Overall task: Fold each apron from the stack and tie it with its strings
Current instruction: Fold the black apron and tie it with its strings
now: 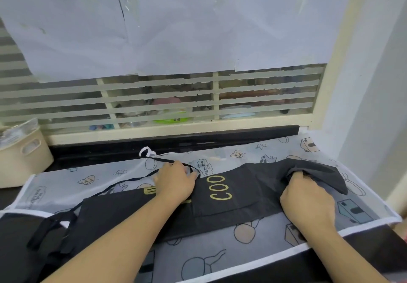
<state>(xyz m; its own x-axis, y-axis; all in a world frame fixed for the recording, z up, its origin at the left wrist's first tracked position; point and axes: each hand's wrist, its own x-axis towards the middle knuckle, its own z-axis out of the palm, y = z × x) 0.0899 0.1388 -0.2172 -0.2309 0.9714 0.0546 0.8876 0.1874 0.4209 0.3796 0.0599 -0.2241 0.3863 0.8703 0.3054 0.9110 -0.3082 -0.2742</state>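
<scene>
Head view showed us the black apron (220,203) lying across the patterned cloth (253,236) on the tabletop, its long axis running left to right between our hands. Our left hand (176,181) rested on the apron's middle, fingers curled at a thin string (132,178) trailing off leftward. Our right hand (306,199) gripped the bunched right end, so we judged that hand nearer the coming fold, which would carry that end leftward along the axis.
</scene>
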